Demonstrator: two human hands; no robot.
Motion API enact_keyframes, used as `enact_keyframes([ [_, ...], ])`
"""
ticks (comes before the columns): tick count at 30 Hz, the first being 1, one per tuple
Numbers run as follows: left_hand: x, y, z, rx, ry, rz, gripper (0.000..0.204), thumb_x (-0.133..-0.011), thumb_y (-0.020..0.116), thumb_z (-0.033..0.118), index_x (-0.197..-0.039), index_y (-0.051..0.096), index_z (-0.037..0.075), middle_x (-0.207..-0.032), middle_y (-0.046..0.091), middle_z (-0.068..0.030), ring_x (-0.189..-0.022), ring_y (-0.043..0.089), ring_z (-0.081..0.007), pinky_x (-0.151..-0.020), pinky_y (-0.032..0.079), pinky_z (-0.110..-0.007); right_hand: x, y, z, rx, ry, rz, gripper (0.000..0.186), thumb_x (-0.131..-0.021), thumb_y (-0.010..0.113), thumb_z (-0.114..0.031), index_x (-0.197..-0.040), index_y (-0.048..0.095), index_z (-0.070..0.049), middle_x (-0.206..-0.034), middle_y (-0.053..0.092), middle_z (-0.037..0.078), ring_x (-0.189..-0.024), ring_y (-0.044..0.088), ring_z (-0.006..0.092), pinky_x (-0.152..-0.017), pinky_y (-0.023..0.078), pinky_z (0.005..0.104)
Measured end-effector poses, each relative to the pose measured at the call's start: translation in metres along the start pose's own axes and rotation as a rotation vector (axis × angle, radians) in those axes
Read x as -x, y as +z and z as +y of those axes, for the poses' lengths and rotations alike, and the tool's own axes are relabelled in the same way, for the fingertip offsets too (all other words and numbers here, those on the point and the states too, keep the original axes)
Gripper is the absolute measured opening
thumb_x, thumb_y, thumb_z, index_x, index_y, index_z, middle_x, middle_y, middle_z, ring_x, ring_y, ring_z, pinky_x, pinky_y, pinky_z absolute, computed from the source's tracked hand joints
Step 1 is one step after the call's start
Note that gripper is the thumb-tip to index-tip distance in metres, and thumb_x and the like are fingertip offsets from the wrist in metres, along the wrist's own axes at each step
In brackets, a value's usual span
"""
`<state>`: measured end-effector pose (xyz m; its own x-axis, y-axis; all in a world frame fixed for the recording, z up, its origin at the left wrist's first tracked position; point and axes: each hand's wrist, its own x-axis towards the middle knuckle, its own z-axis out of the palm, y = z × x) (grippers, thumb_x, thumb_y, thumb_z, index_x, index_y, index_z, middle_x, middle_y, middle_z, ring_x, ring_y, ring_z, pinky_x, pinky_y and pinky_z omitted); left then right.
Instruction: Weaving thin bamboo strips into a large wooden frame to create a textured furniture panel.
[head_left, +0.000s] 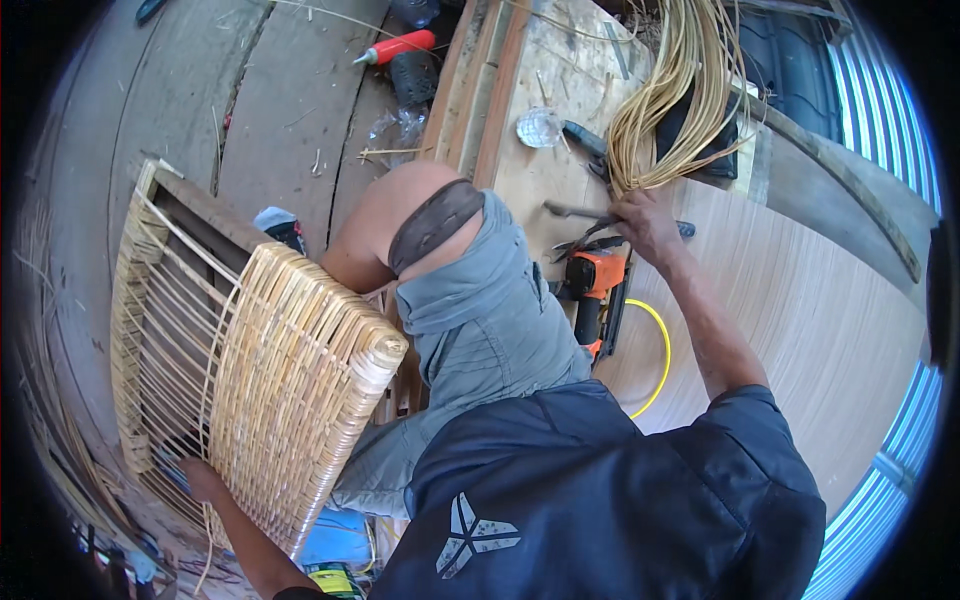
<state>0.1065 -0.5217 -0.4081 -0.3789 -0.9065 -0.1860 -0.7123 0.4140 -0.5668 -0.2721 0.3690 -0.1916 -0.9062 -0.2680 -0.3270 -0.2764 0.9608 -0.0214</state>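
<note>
Board: pale, wood-grained point(790, 290), to your right. Anything loose on it could slide if you knock it.

Woven frame: cane point(285, 365), tilted, to your left beside your bent leg; one part densely woven, the other of spaced strands. Could tip or twist if the leg shifts while one hand alone steadies it.

Strand bundle: long, pale, looped point(690, 115), just beyond your right hand. Could tangle or drag tools along if a strand catches.

Nail gun: orange and black point(597, 272), lying near that hand, below it. A careless bump could turn its nose toward your leg; whether it is live cannot be told.

Right hand point(647, 225): fingers curled over a dark hand tool; whether they grip it firmly cannot be told. Divided attention could cause a slip.

Left hand point(200, 480): at the frame's lower spaced strands, fingers partly hidden; hold cannot be told. Could be pinched if the frame shifts.

Dark hand tool point(578, 212): could scrape your fingers if its metal turns.

Clear cup point(539, 127): near the bundle; a sweeping strand could topple it.
</note>
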Motion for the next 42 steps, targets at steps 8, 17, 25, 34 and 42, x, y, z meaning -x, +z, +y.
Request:
enact_keyframes([
  [8, 0.03, -0.063, 0.035, 0.0, 0.302, -0.022, 0.037, -0.095, 0.034, 0.036, -0.102, 0.052, 0.005, -0.083, 0.065, -0.023, -0.077, 0.063, -0.0406, -0.064, 0.049, -0.052, -0.077, -0.003, 0.002, -0.222, 0.115, 0.107, 0.031, -0.08, 0.06, -0.017, -0.108, 0.06, -0.005, -0.105, 0.058, 0.018, -0.1, 0.055, 0.0343, -0.083, 0.045, 0.0393],
  [17, 0.023, -0.069, -0.005, -0.023, 0.741, -0.133, 0.032, -0.09, 0.039, 0.028, -0.104, 0.056, 0.004, -0.094, 0.064, -0.0218, -0.087, 0.061, -0.0404, -0.073, 0.048, -0.05, -0.108, 0.025, 0.035, 0.049, 0.204, -0.039, 0.031, -0.081, 0.055, -0.019, -0.105, 0.054, 0.0, -0.103, 0.057, 0.025, -0.098, 0.054, 0.0394, -0.083, 0.044, 0.0443],
  [25, 0.063, -0.17, 0.077, 0.048, 0.293, -0.503, 0.051, -0.095, 0.025, 0.037, -0.109, 0.058, 0.002, -0.105, 0.062, -0.021, -0.092, 0.061, -0.0394, -0.083, 0.046, -0.05, -0.156, -0.074, -0.087, -1.102, 0.58, 0.2, 0.016, -0.092, 0.047, -0.023, -0.087, 0.05, -0.008, -0.068, 0.047, -0.002, -0.053, 0.044, 0.0046, -0.04, 0.033, 0.0188],
  [34, 0.061, -0.1, 0.035, 0.385, 0.129, -0.276, 0.048, -0.091, 0.035, 0.039, -0.09, 0.066, 0.001, -0.093, 0.063, -0.0238, -0.087, 0.059, -0.042, -0.076, 0.046, -0.049, -0.225, -0.073, -0.346, -0.89, -0.006, -0.688, 0.025, -0.092, 0.048, -0.031, -0.083, 0.053, -0.008, -0.064, 0.046, -0.001, -0.048, 0.044, 0.0067, -0.041, 0.032, 0.0214],
  [42, 0.053, -0.099, 0.059, 0.475, 0.118, -0.243, 0.046, -0.091, 0.034, 0.039, -0.093, 0.065, 0.005, -0.092, 0.062, -0.0243, -0.09, 0.058, -0.0424, -0.078, 0.045, -0.05, -0.303, 0.033, -0.376, -1.003, -0.362, -0.422, 0.025, -0.089, 0.049, -0.029, -0.08, 0.052, -0.006, -0.065, 0.048, 0.001, -0.052, 0.048, 0.0088, -0.046, 0.037, 0.0233],
])
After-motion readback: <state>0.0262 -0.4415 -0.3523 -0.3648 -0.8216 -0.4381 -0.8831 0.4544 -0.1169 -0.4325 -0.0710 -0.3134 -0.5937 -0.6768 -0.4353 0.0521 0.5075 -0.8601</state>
